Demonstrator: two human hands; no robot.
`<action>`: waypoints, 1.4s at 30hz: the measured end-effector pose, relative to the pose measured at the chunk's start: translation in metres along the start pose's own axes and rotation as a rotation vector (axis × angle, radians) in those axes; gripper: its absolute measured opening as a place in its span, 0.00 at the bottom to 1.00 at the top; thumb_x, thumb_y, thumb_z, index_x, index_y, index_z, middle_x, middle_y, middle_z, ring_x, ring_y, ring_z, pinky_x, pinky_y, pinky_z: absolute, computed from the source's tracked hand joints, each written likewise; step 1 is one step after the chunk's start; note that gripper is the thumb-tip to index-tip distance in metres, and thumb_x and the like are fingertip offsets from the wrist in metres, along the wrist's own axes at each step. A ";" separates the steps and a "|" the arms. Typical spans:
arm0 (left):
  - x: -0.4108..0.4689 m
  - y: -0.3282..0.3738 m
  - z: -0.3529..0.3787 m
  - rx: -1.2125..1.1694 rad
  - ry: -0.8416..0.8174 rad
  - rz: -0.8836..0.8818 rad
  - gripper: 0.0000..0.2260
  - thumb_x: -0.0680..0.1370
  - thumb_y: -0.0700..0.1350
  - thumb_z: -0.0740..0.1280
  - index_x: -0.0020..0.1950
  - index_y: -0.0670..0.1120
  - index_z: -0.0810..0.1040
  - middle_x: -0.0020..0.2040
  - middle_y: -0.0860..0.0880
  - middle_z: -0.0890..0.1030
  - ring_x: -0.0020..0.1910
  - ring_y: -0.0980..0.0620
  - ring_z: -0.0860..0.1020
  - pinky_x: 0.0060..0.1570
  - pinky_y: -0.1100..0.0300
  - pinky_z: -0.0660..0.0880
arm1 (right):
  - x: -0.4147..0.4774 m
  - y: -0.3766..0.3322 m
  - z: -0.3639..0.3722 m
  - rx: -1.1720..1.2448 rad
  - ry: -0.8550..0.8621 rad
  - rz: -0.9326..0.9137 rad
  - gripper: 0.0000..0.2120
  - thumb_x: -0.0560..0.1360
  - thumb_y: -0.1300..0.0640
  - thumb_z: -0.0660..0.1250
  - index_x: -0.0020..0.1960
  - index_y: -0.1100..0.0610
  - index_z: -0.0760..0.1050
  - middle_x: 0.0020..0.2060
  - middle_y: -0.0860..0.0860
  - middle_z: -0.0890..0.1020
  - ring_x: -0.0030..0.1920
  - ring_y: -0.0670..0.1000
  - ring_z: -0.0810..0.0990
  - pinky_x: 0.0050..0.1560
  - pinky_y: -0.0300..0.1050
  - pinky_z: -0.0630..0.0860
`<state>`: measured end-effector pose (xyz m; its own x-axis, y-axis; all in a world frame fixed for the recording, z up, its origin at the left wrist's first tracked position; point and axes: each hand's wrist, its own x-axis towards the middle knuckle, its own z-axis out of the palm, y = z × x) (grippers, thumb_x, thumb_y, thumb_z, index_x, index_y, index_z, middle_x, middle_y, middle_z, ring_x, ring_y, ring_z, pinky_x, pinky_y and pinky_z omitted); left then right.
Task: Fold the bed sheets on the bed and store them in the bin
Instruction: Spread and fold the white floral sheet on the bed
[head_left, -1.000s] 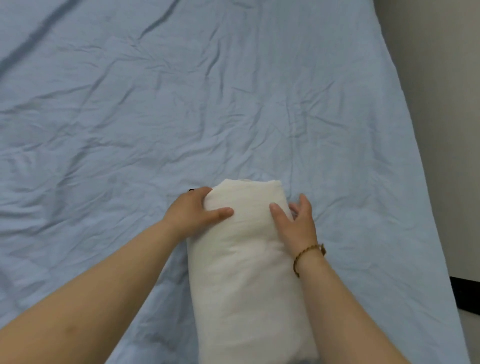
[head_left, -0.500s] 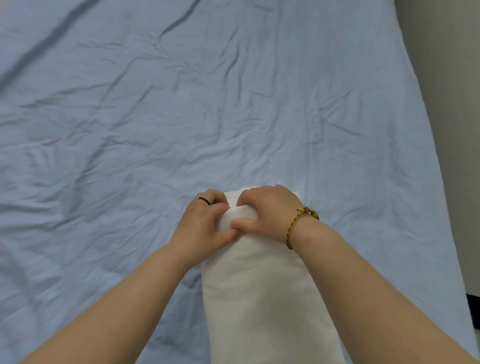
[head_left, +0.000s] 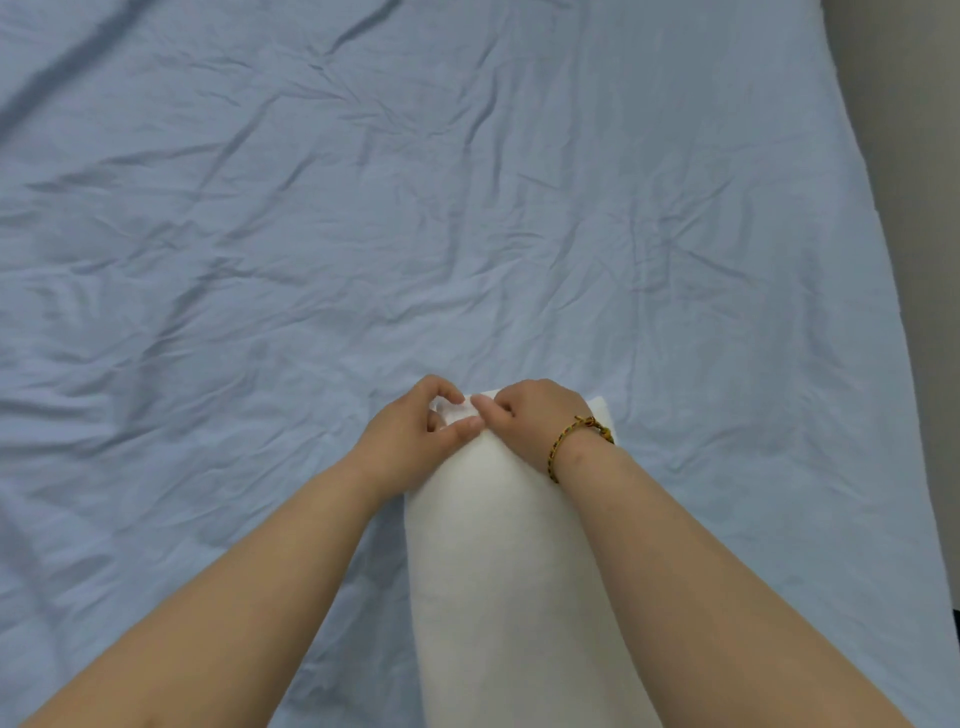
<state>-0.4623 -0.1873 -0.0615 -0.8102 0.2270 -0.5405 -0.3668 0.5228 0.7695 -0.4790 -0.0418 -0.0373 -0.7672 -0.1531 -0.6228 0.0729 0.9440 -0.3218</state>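
Note:
A white bed sheet (head_left: 498, 571), folded into a long narrow strip, lies lengthwise on the bed and runs from the lower edge of the view up to my hands. My left hand (head_left: 415, 441) pinches the strip's far end between thumb and fingers. My right hand (head_left: 530, 415), with a braided bracelet on its wrist, curls over the same far end right beside the left and pinches the cloth too. The two hands touch at the fingertips. No bin is in view.
A wrinkled light-blue sheet (head_left: 363, 208) covers the whole bed under the white strip. The bed's right edge (head_left: 883, 312) borders a grey floor, and a dark object (head_left: 957, 629) shows at the right border.
My hands moved from the two sides of the strip's far end to its middle, where they now pinch the cloth together. The camera view shifted a little.

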 end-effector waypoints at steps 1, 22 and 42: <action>-0.002 -0.001 -0.001 -0.033 0.026 0.004 0.09 0.74 0.49 0.68 0.43 0.57 0.68 0.30 0.54 0.70 0.29 0.60 0.69 0.34 0.65 0.66 | 0.001 0.002 0.000 0.020 0.051 -0.007 0.17 0.79 0.46 0.53 0.36 0.52 0.69 0.36 0.47 0.74 0.43 0.51 0.74 0.35 0.40 0.64; -0.001 -0.007 -0.007 -0.129 -0.054 -0.081 0.16 0.66 0.50 0.77 0.43 0.53 0.70 0.37 0.54 0.77 0.37 0.58 0.76 0.34 0.71 0.70 | 0.012 0.009 -0.014 0.051 -0.216 -0.032 0.22 0.79 0.42 0.50 0.43 0.55 0.77 0.40 0.51 0.78 0.42 0.51 0.74 0.43 0.44 0.68; -0.128 -0.043 0.080 -0.737 0.016 -0.384 0.45 0.37 0.63 0.78 0.51 0.51 0.76 0.49 0.52 0.83 0.48 0.53 0.81 0.41 0.64 0.76 | -0.124 0.094 0.077 1.093 0.102 0.399 0.22 0.72 0.53 0.70 0.63 0.56 0.70 0.51 0.48 0.77 0.48 0.46 0.77 0.47 0.37 0.74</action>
<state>-0.3061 -0.1731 -0.0527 -0.5718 0.1276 -0.8104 -0.8201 -0.1123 0.5610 -0.3280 0.0431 -0.0455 -0.6100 0.1688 -0.7743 0.7921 0.1579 -0.5896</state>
